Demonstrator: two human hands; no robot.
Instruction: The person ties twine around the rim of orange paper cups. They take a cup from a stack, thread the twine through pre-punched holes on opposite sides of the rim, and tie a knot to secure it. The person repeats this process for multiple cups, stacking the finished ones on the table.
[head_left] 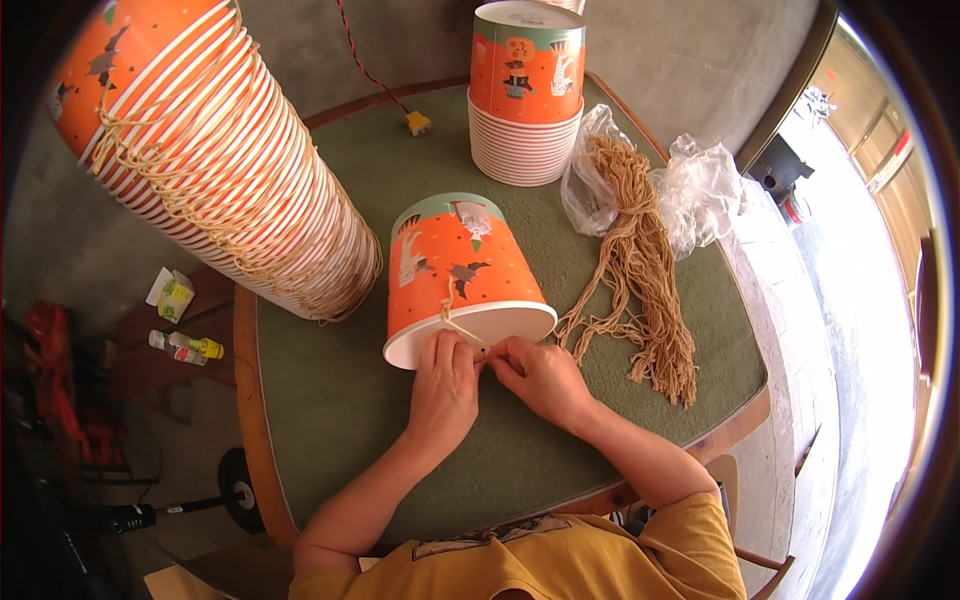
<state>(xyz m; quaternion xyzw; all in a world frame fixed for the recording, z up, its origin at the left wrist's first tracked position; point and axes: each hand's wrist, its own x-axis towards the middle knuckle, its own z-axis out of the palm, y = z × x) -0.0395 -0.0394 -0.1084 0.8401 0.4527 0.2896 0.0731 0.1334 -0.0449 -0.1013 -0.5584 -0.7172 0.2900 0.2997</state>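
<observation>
An orange paper bucket (455, 262) with a green band and printed figures lies tipped on the table, its white-rimmed mouth toward me. A tan cord (463, 328) hangs from its side and runs over the rim into the mouth. My left hand (447, 385) is closed at the lower rim, its fingertips pinched by the cord. Against it, my right hand (545, 380) is closed in a pinch at the cord's end. The fingers partly hide the cord there. Right of the bucket, a bundle of loose tan cords (640, 270) spreads over the table.
A tall leaning stack of corded buckets (235, 165) rises at the left. Farther back stands a shorter upside-down bucket stack (527, 95). Clear plastic bags (700, 195) lie by the cords. A yellow plug connector (418, 123) hangs on a red-black wire above the green tabletop (330, 410).
</observation>
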